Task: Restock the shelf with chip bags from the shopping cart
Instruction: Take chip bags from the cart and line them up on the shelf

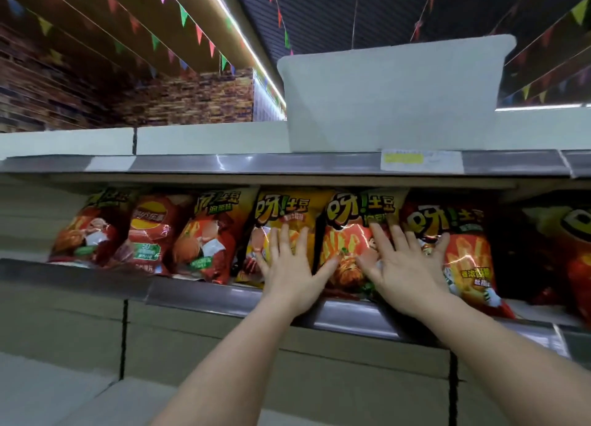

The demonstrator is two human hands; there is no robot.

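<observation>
The left hand, fingers spread, presses flat on a yellow foil chip bag; the right hand, also spread, presses the orange-red foil chip bag beside it, both upright on the grey metal shelf.

A brick-pattern wall stands far on the left under a dark ceiling. Strings of small coloured flags hang across it, and a long light strip runs beside them. A white plastic tub sits on the top board.
</observation>
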